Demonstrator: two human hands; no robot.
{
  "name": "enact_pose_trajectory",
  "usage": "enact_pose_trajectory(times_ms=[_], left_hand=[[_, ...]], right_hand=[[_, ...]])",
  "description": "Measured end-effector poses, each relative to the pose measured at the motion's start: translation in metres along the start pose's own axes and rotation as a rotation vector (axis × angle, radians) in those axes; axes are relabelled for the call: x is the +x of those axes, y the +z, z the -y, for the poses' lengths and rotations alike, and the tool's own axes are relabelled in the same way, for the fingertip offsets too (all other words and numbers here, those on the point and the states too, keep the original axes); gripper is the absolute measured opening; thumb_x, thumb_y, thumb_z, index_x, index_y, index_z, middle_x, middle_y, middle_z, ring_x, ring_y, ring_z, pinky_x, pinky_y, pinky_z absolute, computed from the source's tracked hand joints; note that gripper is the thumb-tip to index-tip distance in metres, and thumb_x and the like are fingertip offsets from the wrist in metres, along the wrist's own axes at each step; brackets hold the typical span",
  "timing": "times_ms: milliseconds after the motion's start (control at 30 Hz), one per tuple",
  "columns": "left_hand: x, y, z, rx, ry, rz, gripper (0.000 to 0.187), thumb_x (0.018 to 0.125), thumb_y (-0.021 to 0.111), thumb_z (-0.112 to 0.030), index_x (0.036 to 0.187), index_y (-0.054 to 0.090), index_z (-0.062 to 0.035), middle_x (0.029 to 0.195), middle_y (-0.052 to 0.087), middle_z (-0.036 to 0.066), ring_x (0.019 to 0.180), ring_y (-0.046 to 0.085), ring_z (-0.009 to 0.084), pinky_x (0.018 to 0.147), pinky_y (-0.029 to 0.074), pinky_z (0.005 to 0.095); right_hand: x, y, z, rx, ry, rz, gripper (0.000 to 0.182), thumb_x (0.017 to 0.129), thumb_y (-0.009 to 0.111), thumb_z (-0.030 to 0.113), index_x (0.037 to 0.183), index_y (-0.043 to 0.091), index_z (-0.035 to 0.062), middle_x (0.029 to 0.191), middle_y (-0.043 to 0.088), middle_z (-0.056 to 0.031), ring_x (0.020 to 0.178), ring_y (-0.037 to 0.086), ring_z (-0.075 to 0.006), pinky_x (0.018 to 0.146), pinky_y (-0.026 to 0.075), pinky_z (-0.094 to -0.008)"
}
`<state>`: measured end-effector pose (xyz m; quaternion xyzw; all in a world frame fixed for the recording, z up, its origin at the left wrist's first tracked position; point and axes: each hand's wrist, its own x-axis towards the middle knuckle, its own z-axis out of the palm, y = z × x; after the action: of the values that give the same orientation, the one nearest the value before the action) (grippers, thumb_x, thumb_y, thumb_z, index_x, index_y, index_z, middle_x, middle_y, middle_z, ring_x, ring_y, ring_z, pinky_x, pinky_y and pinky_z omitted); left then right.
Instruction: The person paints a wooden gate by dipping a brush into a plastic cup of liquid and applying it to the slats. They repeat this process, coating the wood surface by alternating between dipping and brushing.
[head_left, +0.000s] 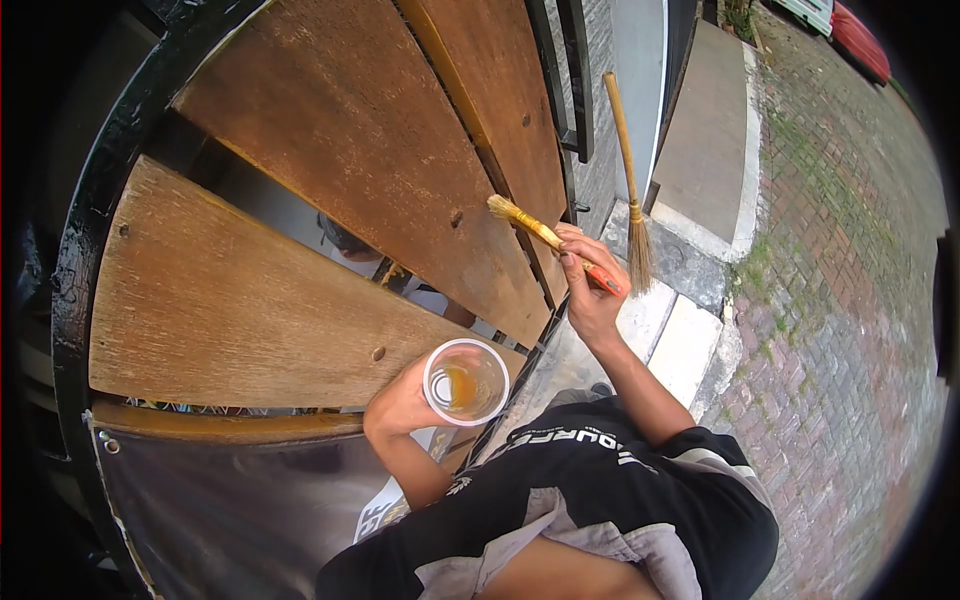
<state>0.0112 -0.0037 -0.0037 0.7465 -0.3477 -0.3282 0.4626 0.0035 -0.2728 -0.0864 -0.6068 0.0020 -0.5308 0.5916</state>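
My right hand (592, 285) is closed round the red and yellow handle of a paintbrush (540, 232). The brush's pale bristles point up and left, over the edge of a brown wooden plank (350, 130); whether they touch it I cannot tell. In my left hand (400, 400) is a clear plastic cup (467, 382), tilted so its mouth faces me, with a little amber liquid at the bottom. Behind the cup lies a lighter, worn plank (230, 300). A black metal frame (72, 290) borders the planks.
A straw broom (637, 225) leans upright beyond my right hand. A dark sheet (230, 500) hangs below the planks. Through the gap between planks part of a person (350, 243) shows. Brick paving (820, 330) lies at the right, with a red covered object (857, 42) at the far top.
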Motion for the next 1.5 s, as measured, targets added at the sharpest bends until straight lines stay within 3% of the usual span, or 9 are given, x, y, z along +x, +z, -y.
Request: enact_pose_trajectory(times_ms=[400,567,833,900,1000,1167,1233,1300,1500], left_hand=[[0.001,0.001,-0.002,-0.015,-0.026,-0.022,0.084,0.058,0.091,-0.008,0.132,0.051,-0.0037,0.125,0.057,0.007,0.115,0.053,0.0160,0.100,0.042,0.0323],[0.002,0.001,-0.003,-0.006,-0.029,-0.023,0.084,0.057,0.091,-0.008,0.131,0.051,-0.0037,0.126,0.056,0.007,0.116,0.053,0.0167,0.100,0.042,0.0326],[0.001,0.004,-0.002,-0.003,-0.042,-0.029,0.084,0.056,0.092,-0.008,0.130,0.052,-0.0038,0.127,0.056,0.008,0.117,0.053,0.0178,0.101,0.042,0.0331],[0.002,0.003,-0.001,-0.004,-0.046,-0.032,0.084,0.056,0.092,-0.009,0.130,0.052,-0.0039,0.127,0.056,0.008,0.117,0.053,0.0181,0.101,0.042,0.0332],[0.002,0.003,-0.002,-0.003,-0.049,-0.038,0.085,0.055,0.092,-0.009,0.130,0.052,-0.0039,0.128,0.055,0.008,0.118,0.053,0.0185,0.101,0.042,0.0334],[0.002,0.002,-0.004,-0.014,-0.062,-0.036,0.084,0.055,0.092,-0.008,0.130,0.052,-0.0033,0.127,0.056,0.008,0.118,0.053,0.0183,0.101,0.042,0.0331],[0.002,0.003,-0.002,-0.027,-0.013,-0.036,0.085,0.059,0.091,-0.008,0.133,0.049,-0.0024,0.126,0.057,0.008,0.117,0.053,0.0169,0.101,0.041,0.0323],[0.004,0.001,-0.003,-0.014,-0.015,-0.038,0.085,0.058,0.091,-0.008,0.132,0.050,-0.0023,0.126,0.057,0.008,0.117,0.053,0.0171,0.101,0.041,0.0324],[-0.001,0.001,-0.001,-0.033,-0.044,-0.044,0.085,0.056,0.091,-0.008,0.131,0.051,-0.0021,0.126,0.056,0.008,0.117,0.053,0.0178,0.101,0.042,0.0326]], right_hand=[[-0.055,-0.017,-0.068,-0.170,0.101,0.210,0.010,0.086,0.070,0.004,0.093,0.069,-0.0021,0.093,0.071,-0.0145,0.085,0.068,-0.0232,0.079,0.052,-0.0337],[-0.100,-0.044,-0.125,-0.381,0.341,0.454,0.014,0.087,0.069,0.011,0.093,0.070,-0.0017,0.083,0.070,-0.0153,0.072,0.068,-0.0239,0.069,0.053,-0.0325],[-0.061,-0.017,-0.077,-0.261,0.590,0.351,0.015,0.091,0.068,0.013,0.093,0.071,-0.0015,0.084,0.071,-0.0074,0.076,0.065,-0.0118,0.071,0.051,-0.0263],[-0.034,-0.004,-0.051,-0.080,0.361,0.132,0.014,0.088,0.070,0.014,0.091,0.072,0.0008,0.090,0.073,-0.0105,0.080,0.067,-0.0214,0.076,0.050,-0.0304],[-0.009,-0.005,-0.030,0.018,0.195,0.043,0.010,0.088,0.069,0.011,0.091,0.072,0.0019,0.094,0.073,-0.0082,0.087,0.065,-0.0200,0.086,0.045,-0.0322],[-0.035,-0.008,-0.053,0.029,0.229,-0.005,0.010,0.088,0.069,0.010,0.094,0.071,0.0013,0.093,0.073,-0.0092,0.083,0.064,-0.0202,0.084,0.045,-0.0319],[-0.062,-0.016,-0.081,0.059,0.462,0.151,0.012,0.094,0.064,0.008,0.100,0.067,-0.0016,0.100,0.069,-0.0085,0.092,0.062,-0.0125,0.080,0.048,-0.0253],[-0.074,-0.028,-0.094,-0.219,0.275,0.245,0.013,0.089,0.067,0.010,0.094,0.070,-0.0014,0.085,0.070,-0.0103,0.075,0.064,-0.0139,0.070,0.050,-0.0275],[-0.097,-0.039,-0.121,-0.404,0.499,0.560,0.019,0.090,0.068,0.017,0.092,0.071,-0.0015,0.078,0.070,-0.0079,0.069,0.065,-0.0147,0.064,0.050,-0.0282]])
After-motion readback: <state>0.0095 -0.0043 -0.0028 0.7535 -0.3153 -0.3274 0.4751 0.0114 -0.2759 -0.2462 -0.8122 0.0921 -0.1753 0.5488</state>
